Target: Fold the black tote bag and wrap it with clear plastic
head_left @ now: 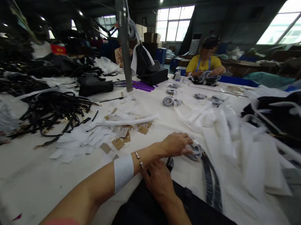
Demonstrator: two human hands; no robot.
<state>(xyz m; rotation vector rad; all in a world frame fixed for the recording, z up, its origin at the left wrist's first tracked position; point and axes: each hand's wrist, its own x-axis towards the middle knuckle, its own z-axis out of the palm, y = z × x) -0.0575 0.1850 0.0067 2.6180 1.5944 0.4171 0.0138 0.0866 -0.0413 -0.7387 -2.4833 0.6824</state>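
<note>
1. Reaching for a grey coiled cord (197, 152) seems, in the head view, to be the step in hand, while a black bag (206, 221) is apparently steadied on the bench (29, 176).
2. The left arm is passed across, above the right hand (159, 179). The left hand (177, 144) is held at the coil's left edge, its fingers loosely bent and slightly parted; whether the cord is gripped cannot be told.
3. The right hand is set at the bag's upper edge, below the left wrist. Its fingertips are partly hidden, so whether anything is pinched cannot be told.
4. The bag is placed at the bottom of the view; the coil is found just beyond it, beside a plastic-wrapped black strap (209, 184).
5. For the coil to be lifted cleanly, the fingers would need to be closed round the whole bundle, with the bag kept steady.
6. White slips (77, 142) and brown tags (118, 143) are scattered to the left; white sheets (251, 159) are heaped to the right. Across the bench, similar coils (207, 77) are handled by a co-worker in yellow (200, 64).
</note>
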